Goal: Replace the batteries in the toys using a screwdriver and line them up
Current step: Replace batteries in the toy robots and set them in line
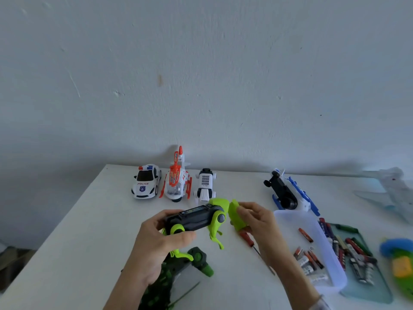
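My left hand (156,240) grips a green and black toy animal (196,218), belly up above the table, its battery bay exposed. My right hand (254,222) pinches the toy's green battery cover (235,214) beside its head; a red-handled screwdriver (247,239) pokes out under the same hand. At the back stand a police car (146,182), a red and white helicopter (177,177) and a white vehicle (205,184) in a row. A blue and white toy (288,192) lies overturned to their right.
A clear plastic box (321,249) holds loose batteries (309,258); more batteries lie on a dark green tray (366,294) beside it. A dark green toy (196,258) lies below my left hand. A blue, green and yellow toy (399,262) sits at the right edge. A translucent toy (393,191) lies far right.
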Demonstrator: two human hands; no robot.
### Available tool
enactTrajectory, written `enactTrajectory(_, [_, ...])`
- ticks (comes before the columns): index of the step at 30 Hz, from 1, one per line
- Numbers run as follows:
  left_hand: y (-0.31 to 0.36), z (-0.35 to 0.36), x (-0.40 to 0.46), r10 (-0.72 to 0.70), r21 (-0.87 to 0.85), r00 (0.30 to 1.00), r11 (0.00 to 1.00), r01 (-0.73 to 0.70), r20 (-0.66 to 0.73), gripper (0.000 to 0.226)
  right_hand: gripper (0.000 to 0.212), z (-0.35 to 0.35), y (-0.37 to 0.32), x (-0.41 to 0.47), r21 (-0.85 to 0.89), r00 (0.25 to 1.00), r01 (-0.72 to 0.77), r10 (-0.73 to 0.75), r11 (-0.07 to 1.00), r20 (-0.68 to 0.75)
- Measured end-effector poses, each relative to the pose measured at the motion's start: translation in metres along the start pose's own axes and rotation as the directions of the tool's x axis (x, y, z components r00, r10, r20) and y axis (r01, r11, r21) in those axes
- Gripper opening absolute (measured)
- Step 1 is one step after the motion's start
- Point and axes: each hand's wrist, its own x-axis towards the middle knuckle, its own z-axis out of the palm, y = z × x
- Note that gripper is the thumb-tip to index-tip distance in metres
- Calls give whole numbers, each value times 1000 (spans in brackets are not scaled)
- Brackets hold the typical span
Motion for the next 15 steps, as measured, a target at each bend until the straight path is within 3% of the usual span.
enactTrajectory(2, [2,1,-1,37,35,999,999,-38,23,69,38,2,-13,1,141,997,79,-78,987,-13])
enactTrajectory(5, [2,1,0,55,100,998,993,-58,25,66,57,5,-24,0,188,981,160,-177,969,78])
enactTrajectory(10, [1,5,-1,51,191,998,980,-56,35,76,20,12,-35,-3,158,956,223,-248,962,160])
enactTrajectory(15, [1,10,-2,23,233,999,972,-31,37,87,19,19,-45,-4,-25,930,226,-208,974,304])
